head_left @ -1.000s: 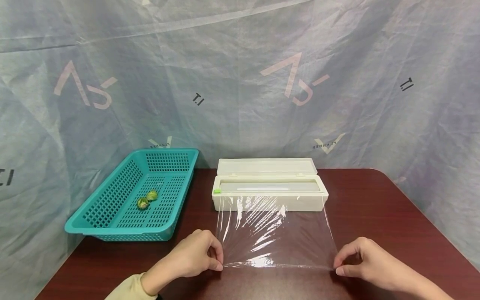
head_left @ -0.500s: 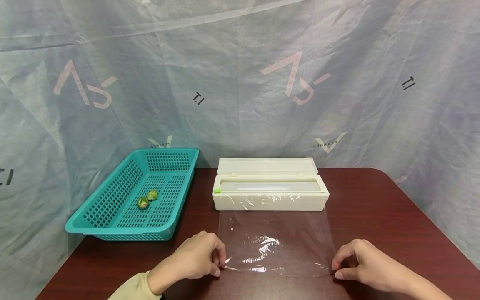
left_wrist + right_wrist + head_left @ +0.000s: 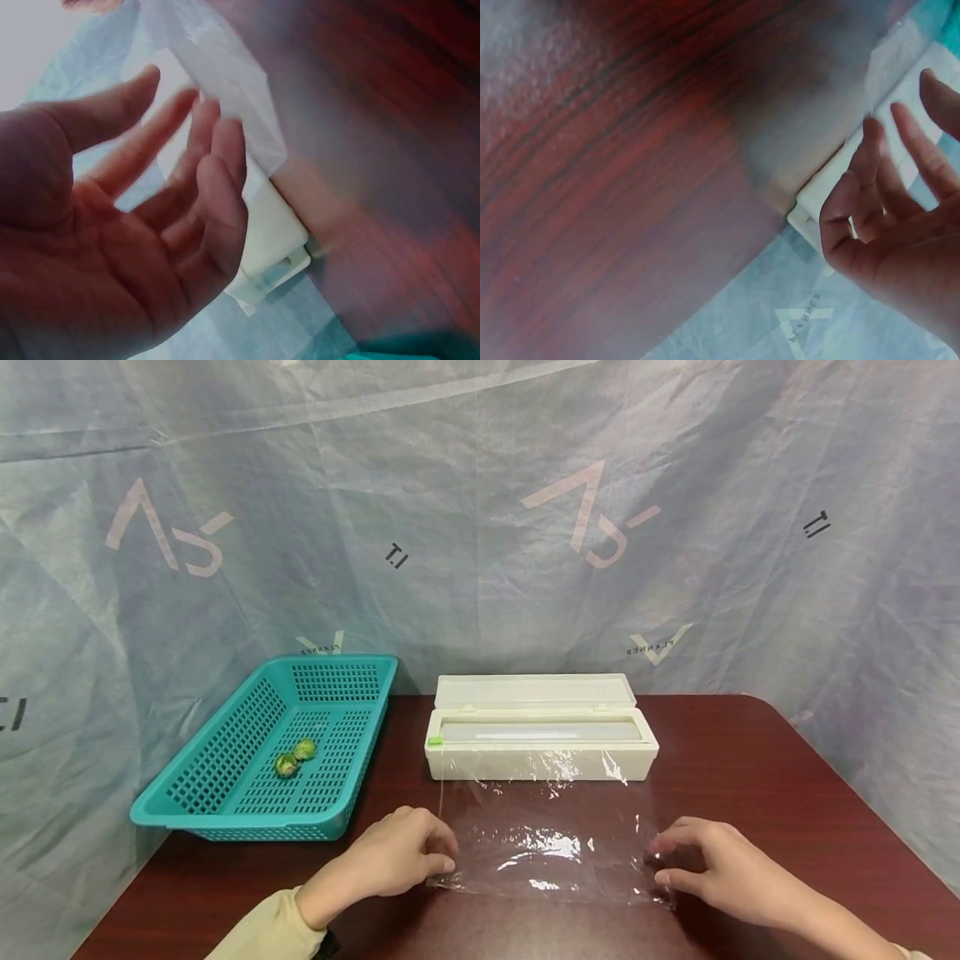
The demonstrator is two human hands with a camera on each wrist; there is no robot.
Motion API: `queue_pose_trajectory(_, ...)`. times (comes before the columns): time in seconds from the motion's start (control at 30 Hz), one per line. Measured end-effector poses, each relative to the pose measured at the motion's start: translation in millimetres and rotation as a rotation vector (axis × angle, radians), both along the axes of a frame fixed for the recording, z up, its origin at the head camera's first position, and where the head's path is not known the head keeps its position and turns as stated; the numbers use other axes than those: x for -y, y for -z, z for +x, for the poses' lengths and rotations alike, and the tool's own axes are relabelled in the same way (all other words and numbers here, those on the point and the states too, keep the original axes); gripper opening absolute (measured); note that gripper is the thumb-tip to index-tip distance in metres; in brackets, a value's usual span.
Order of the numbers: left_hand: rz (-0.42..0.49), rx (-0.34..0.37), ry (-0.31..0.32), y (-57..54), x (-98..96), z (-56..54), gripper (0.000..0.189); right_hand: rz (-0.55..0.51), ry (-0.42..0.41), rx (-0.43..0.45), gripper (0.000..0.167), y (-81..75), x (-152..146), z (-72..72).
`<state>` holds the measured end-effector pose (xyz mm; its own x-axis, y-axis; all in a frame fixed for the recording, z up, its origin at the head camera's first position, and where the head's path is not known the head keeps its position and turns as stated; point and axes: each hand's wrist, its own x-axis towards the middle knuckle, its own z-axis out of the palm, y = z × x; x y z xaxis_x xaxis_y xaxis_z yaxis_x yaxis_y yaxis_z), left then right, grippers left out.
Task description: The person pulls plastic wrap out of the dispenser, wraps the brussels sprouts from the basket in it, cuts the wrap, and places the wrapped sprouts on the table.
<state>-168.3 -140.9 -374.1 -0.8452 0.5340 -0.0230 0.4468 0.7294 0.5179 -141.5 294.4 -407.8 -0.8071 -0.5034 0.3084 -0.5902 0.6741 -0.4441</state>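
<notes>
A sheet of clear plastic wrap [image 3: 547, 843] runs from the front of a white wrap dispenser [image 3: 540, 765] toward me and lies on the table, its near edge slightly crumpled. Beside its near left corner is my left hand [image 3: 397, 853], thumb and fingers apart with nothing between them. At the near right corner my right hand [image 3: 723, 870] also has its thumb and fingers parted. In the left wrist view, the fingers of my left hand [image 3: 150, 210] are relaxed in front of the wrap. My right hand [image 3: 900, 202] looks the same in the right wrist view.
The dispenser's lid [image 3: 534, 691] stands raised at the back, and a green slider [image 3: 435, 741] sits at the left of its front edge. Left of it, a teal basket [image 3: 348, 793] holds two Brussels sprouts [image 3: 287, 766]. A grey printed sheet [image 3: 480, 527] hangs behind the table.
Both hands pulled the wrap taut, lowered it to the table and let go of its corners. The hands have since risen slightly and the wrap has slackened.
</notes>
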Motion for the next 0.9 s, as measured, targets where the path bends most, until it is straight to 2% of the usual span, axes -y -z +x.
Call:
queue_pose_trajectory(0.1, -0.056, -0.076, -0.028, 6.0, -2.0, -4.4, 0.026, 0.076, 0.047, -0.036, 0.033, 1.8, 2.5, -0.1)
queue_pose_trajectory(0.23, -0.157, -0.149, -0.046, 12.8, -3.1, -4.7, 0.045, 0.167, 0.096, -0.008, 0.043, 4.4, 4.9, 1.4)
queue_pose_trajectory(0.33, -0.199, -0.150, -0.050, 15.7, -3.1, -3.1, 0.052, 0.186, 0.104, -0.002, 0.046, 6.6, 4.4, 2.3)
queue_pose_trajectory(0.57, -0.207, -0.116, -0.052, 18.3, -2.5, 0.6, 0.057, 0.149, 0.066, 0.019, 0.048, 9.4, 1.2, 0.8)
queue_pose_trajectory(0.73, -0.200, -0.109, -0.042, 16.2, -1.8, 3.9, 0.050, 0.065, 0.013, 0.023, 0.042, 10.8, 0.3, -0.9)
queue_pose_trajectory(0.9, -0.174, -0.123, -0.040, 13.8, -1.5, 5.8, 0.043, 0.043, 0.033, 0.013, 0.040, 11.9, -0.2, 0.1)
